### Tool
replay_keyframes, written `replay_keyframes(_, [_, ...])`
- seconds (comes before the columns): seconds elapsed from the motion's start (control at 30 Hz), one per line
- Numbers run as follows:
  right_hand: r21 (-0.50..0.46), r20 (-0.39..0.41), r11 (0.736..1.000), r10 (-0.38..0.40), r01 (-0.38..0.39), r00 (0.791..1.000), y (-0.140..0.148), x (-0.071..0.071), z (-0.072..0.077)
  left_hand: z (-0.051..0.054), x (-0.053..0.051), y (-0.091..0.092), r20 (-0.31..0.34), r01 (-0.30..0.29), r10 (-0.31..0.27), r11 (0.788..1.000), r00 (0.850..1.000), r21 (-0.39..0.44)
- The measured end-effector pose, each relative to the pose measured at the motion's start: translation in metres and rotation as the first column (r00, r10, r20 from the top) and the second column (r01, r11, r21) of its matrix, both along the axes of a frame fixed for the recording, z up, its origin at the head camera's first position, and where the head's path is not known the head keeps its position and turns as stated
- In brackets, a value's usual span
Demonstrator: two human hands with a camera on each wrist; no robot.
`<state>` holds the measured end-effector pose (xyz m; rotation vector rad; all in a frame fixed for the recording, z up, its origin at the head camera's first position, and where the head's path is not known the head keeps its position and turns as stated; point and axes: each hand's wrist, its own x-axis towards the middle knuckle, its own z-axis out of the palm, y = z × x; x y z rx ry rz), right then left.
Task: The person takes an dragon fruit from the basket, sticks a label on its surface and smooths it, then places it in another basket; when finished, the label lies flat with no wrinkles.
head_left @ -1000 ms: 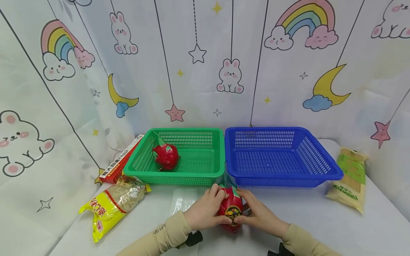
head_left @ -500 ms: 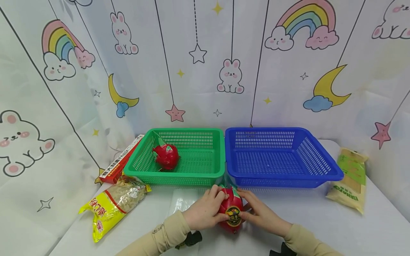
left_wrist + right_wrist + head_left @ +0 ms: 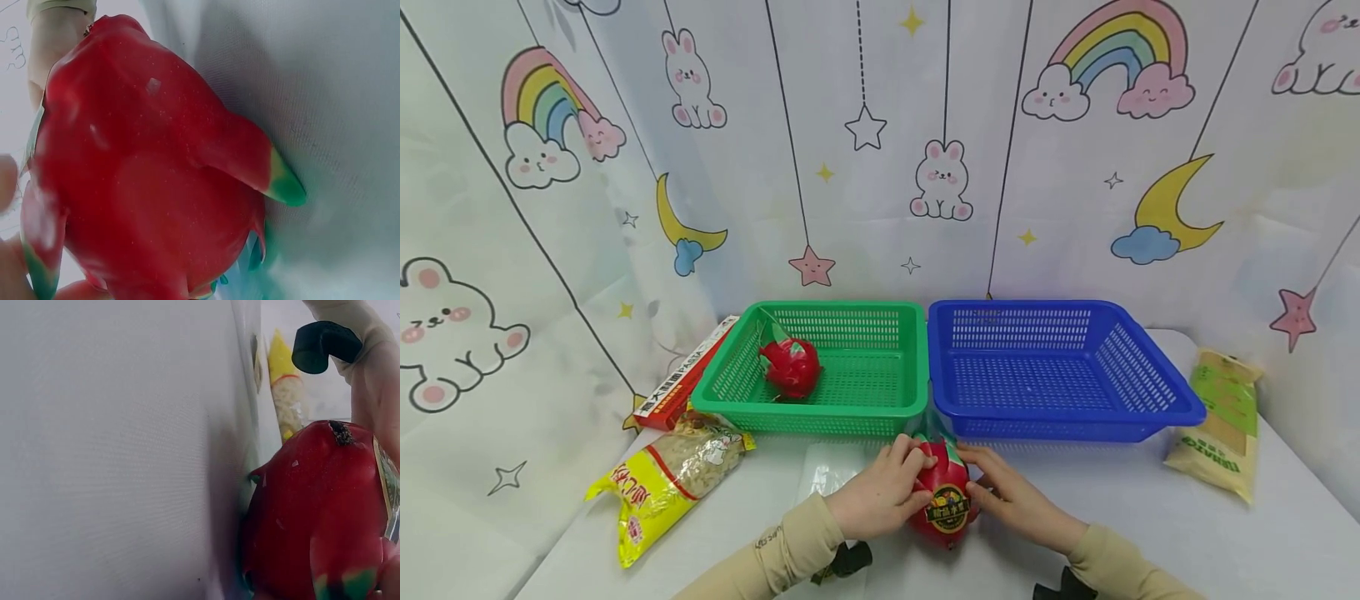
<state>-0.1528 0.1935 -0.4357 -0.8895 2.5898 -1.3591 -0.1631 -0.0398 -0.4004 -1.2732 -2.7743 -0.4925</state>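
A red dragon fruit with green-tipped scales (image 3: 934,475) rests on the white table in front of the baskets. On its upper side lies a round black and gold label (image 3: 949,509). From the left, my left hand (image 3: 882,492) grips it, fingers curled over its top and thumb beside the label. My right hand (image 3: 1017,502) holds the opposite side, thumb at the label's right edge. The fruit (image 3: 144,162) fills much of the left wrist view; in the right wrist view the fruit (image 3: 319,512) is at lower right. Their undersides and some fingertips are hidden.
A green basket (image 3: 812,410) holds another dragon fruit (image 3: 793,368). Beside it stands a blue basket (image 3: 1060,423). At left lie a red box (image 3: 670,407) and a yellow snack bag (image 3: 662,483); at right, a beige-green packet (image 3: 1221,425). Clear plastic (image 3: 829,468) lies near my left hand.
My right thumb has slid right, off the label's face to its edge, so more of the label shows. My left thumb has drawn back slightly; both hands still hold the fruit.
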Motion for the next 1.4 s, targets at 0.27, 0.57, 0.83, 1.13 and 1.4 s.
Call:
replay_keyframes(0.27, [0.095,-0.114,0.994,-0.036,0.047,0.993,-0.006,0.006,0.000,-0.005,0.002,0.004,0.001,-0.050,0.050,0.997,0.999,0.056])
replay_keyframes(0.57, [0.095,-0.125,0.995,-0.019,0.031,0.992,-0.004,0.004,0.001,-0.008,0.002,0.004,-0.030,-0.041,0.043,0.998,0.999,0.051])
replay_keyframes(0.83, [0.052,-0.050,0.998,0.045,-0.042,0.998,0.002,0.003,0.002,-0.007,0.001,0.000,-0.071,-0.010,0.010,1.000,0.997,0.002])
replay_keyframes(1.13, [0.053,-0.041,0.997,0.063,-0.061,0.997,0.004,0.003,0.005,-0.005,0.002,-0.001,-0.061,-0.008,0.006,0.999,0.998,-0.036])
replay_keyframes(1.4, [0.169,-0.019,0.981,-0.095,0.097,0.995,-0.010,0.006,0.011,-0.006,0.002,0.002,0.019,-0.032,0.032,0.999,0.999,0.040])
